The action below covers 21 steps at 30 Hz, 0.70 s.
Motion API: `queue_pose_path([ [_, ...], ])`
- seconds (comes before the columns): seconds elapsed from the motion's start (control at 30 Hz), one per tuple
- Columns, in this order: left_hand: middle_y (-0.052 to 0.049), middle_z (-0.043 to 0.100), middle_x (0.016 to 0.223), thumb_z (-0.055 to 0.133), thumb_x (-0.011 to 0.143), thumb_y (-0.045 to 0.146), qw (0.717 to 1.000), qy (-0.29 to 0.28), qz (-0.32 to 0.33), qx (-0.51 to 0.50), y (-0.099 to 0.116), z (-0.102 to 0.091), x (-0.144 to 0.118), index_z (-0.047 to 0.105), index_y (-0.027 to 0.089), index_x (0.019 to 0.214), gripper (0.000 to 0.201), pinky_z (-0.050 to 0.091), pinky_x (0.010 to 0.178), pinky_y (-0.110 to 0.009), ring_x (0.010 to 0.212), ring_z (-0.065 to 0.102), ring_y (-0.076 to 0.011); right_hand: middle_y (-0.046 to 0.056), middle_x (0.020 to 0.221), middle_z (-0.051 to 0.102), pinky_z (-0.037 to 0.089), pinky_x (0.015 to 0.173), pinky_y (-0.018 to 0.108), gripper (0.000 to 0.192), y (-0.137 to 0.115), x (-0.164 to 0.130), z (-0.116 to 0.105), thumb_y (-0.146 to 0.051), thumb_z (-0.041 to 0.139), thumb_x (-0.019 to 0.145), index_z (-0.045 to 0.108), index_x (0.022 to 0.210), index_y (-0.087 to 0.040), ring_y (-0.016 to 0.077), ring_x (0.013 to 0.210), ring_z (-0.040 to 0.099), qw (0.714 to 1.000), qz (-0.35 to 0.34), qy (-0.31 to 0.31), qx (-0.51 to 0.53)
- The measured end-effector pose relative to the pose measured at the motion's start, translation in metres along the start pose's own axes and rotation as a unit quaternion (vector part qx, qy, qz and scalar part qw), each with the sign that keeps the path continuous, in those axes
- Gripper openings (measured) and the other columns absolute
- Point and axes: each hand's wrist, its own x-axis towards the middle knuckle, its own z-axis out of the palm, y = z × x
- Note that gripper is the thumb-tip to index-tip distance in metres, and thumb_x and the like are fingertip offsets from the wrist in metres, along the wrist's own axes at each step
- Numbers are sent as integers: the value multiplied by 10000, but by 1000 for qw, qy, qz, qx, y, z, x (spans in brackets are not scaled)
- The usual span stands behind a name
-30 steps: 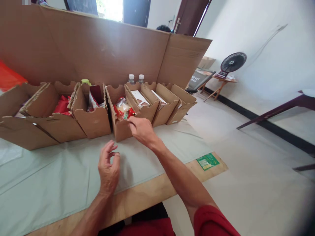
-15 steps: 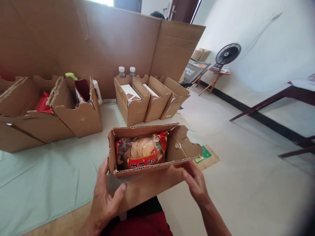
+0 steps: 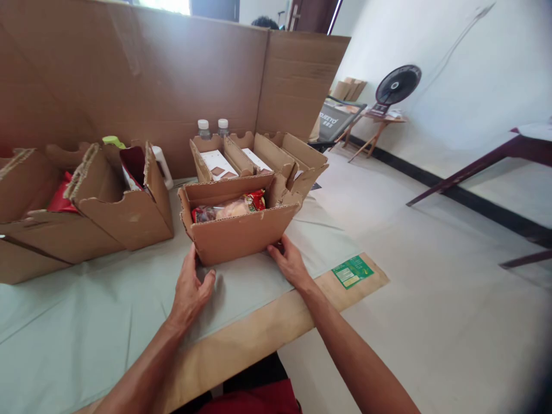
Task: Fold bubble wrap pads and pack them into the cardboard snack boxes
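The open cardboard box (image 3: 235, 230) is set on the tabletop (image 3: 86, 322), near the front edge, and is flanked by both hands. The left hand (image 3: 190, 287) and right hand (image 3: 291, 264) are pressed against its near corners, fingers loosely spread. A snack packet (image 3: 230, 208) is seen inside.

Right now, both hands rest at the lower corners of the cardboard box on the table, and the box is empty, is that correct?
Not quite: the cardboard box is not empty; the head view shows a red snack packet inside. The left hand and right hand are indeed at its lower corners, on the table.
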Motion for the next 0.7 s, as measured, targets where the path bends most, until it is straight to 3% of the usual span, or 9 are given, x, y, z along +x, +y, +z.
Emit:
queue_pose_path([
  [0.07,-172,662,1327,607,845,296,1000,-3,-20,-2,-6,-1,-5,465,176,1541,720,509,569,-257,997,692,-234,67,942,740,563,805,393,316,7,-7,4,-418,546,896,645,1099,-197,237,844,669,1000,3,1,-15],
  [0.2,-135,711,1243,599,830,305,999,-19,-19,29,-12,-4,-6,505,199,1529,713,506,566,-294,623,561,-135,99,990,736,559,807,413,372,13,-13,6,-436,525,914,633,1155,-174,257,863,675,998,11,15,-56],
  [0.27,-130,720,1237,598,827,306,998,-30,-5,47,-15,-5,-4,477,206,1560,749,554,647,-340,613,561,-142,113,992,728,561,803,430,392,13,-11,6,-456,521,920,633,1162,-168,263,842,670,996,11,27,-82],
  [0.37,-184,678,1346,591,823,309,996,-48,29,69,-19,-5,0,423,162,1594,803,579,955,-506,972,700,-282,173,1126,721,553,917,505,413,13,-7,5,-467,518,907,643,1160,-166,312,989,674,992,-2,41,-120],
  [0.47,-250,616,1436,594,820,317,994,-55,34,89,-19,-2,2,366,88,1605,849,440,1168,-620,1342,590,-395,242,1299,681,459,1069,644,470,14,-16,4,-482,545,870,662,1181,-151,407,1205,619,987,-21,40,-155],
  [0.6,-328,458,1590,607,826,324,990,-71,14,125,-15,0,-5,273,8,1612,910,303,1268,-645,1524,419,-438,232,1404,655,468,1069,667,528,17,-50,5,-522,432,975,665,1293,-170,438,1291,604,948,-72,14,-310],
  [0.7,-329,321,1679,633,776,285,985,-94,7,146,-11,-7,-27,248,-5,1608,961,219,1308,-646,1600,279,-437,236,1428,639,514,1046,628,581,20,-78,8,-518,349,1037,631,1382,-145,432,1297,617,913,-125,1,-387],
])
